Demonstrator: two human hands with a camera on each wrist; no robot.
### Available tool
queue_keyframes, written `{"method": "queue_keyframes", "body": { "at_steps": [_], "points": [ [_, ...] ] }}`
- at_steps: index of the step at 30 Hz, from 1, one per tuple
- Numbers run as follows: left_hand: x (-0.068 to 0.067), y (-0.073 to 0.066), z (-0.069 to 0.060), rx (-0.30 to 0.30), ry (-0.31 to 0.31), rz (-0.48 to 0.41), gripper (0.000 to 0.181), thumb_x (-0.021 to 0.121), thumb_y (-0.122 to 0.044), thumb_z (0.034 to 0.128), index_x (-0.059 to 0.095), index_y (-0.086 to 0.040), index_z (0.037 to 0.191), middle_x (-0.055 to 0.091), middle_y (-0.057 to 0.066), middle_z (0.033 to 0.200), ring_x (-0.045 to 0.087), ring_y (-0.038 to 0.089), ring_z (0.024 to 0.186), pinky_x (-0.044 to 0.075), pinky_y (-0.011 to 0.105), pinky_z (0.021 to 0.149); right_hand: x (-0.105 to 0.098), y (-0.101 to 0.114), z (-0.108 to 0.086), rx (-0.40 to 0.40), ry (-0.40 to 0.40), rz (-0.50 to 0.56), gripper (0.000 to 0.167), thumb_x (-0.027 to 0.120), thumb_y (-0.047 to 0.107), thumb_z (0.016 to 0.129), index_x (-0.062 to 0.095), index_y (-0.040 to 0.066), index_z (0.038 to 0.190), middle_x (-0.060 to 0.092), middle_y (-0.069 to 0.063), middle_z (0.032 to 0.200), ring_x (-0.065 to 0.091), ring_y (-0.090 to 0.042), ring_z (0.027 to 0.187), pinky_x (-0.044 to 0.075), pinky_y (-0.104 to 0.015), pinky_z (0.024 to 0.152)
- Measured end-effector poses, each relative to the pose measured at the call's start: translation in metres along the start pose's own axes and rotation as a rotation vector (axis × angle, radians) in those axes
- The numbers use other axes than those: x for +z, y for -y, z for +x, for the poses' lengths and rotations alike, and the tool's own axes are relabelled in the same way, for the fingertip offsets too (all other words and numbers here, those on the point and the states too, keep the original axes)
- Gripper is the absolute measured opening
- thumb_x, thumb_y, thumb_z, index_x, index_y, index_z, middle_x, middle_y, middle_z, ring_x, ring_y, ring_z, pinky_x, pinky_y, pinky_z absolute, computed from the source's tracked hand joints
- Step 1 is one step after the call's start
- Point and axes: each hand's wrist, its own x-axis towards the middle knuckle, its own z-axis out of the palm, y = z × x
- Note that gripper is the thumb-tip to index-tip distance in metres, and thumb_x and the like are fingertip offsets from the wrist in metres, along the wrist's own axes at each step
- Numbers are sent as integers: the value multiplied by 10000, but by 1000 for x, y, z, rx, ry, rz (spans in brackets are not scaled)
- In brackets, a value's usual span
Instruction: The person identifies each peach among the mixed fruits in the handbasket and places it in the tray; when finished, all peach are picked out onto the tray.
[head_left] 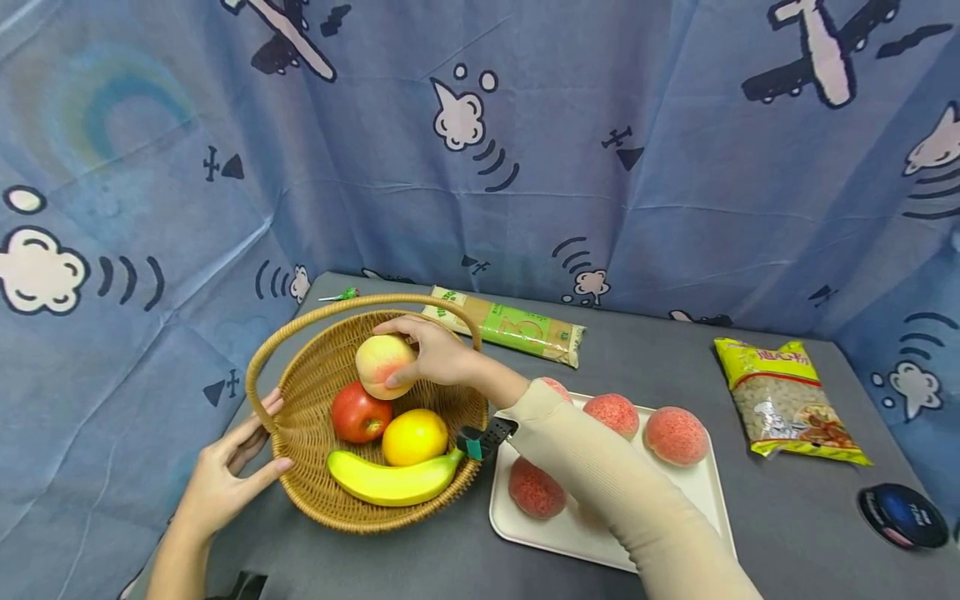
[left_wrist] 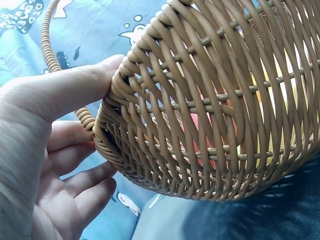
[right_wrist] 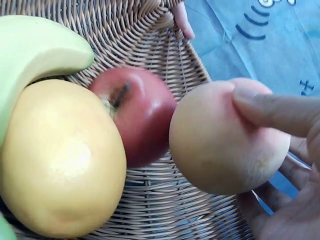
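Note:
A pale yellow-pink peach [head_left: 386, 367] is gripped between the thumb and fingers of my right hand [head_left: 444, 357], over the inside of a wicker basket [head_left: 311, 400]. Below it in the basket lie a red apple [head_left: 361, 413], a yellow round fruit [head_left: 415, 437] and a banana [head_left: 393, 478]. In the right wrist view the peach [right_wrist: 225, 137] appears right beside the apple [right_wrist: 137, 115]; whether they touch I cannot tell. My left hand [head_left: 225, 471] holds the basket's left rim near the handle base, thumb on the rim [left_wrist: 117, 82] and fingers behind it in the left wrist view.
Right of the basket, a white tray [head_left: 705, 508] carries several reddish round items [head_left: 677, 436], partly under my right sleeve. A long green-labelled packet [head_left: 517, 327] lies behind the basket. Farther right are a yellow bag [head_left: 787, 400] and a dark round container [head_left: 903, 515].

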Motion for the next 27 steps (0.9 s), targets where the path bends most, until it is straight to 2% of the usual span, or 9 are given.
{"method": "queue_keyframes", "body": {
  "at_steps": [4, 10, 12, 17, 21, 27],
  "points": [
    [-1, 1, -1, -16, 2, 8, 724, 651, 231, 733, 384, 110, 1395, 331, 186, 1512, 378, 54, 1360, 367, 124, 1071, -4, 7, -9, -33, 29, 50, 647, 810, 135, 745, 540, 169, 1332, 510, 0, 1344, 555, -166, 1072, 520, -241, 878],
    [-1, 3, -1, -65, 2, 23, 728, 653, 219, 744, 384, 86, 1406, 308, 241, 1504, 371, 56, 1365, 365, 143, 1081, -14, 16, -29, -94, 38, 17, 666, 814, 213, 742, 530, 197, 1344, 514, 42, 1352, 517, -116, 1129, 494, -247, 933],
    [-1, 3, -2, -89, 1, 33, 732, 657, 209, 748, 383, 73, 1413, 307, 240, 1505, 370, 49, 1364, 366, 144, 1080, -16, 17, -37, -136, 28, 17, 669, 817, 217, 739, 534, 174, 1343, 516, 32, 1353, 498, -117, 1152, 490, -253, 942],
    [-1, 3, -5, -123, 4, 58, 741, 667, 185, 758, 378, 46, 1427, 307, 219, 1512, 371, 27, 1358, 375, 128, 1069, -20, 19, -62, -207, 6, 98, 663, 818, 131, 729, 542, 117, 1333, 527, -6, 1351, 526, -130, 1147, 513, -287, 958],
    [-2, 2, -5, -122, 4, 57, 745, 666, 190, 755, 378, 46, 1427, 301, 215, 1517, 372, 31, 1358, 377, 131, 1067, -24, 20, -89, -210, -46, 182, 673, 830, 112, 714, 549, 114, 1326, 539, 6, 1333, 541, -142, 1128, 528, -342, 945],
    [-1, 3, -4, -96, -5, 40, 752, 662, 210, 742, 377, 60, 1421, 304, 245, 1504, 385, 76, 1361, 377, 142, 1072, -34, 5, -137, -201, -196, 245, 632, 811, 119, 742, 546, 80, 1314, 520, -69, 1335, 516, -178, 1160, 526, -307, 948]
  ]
}}
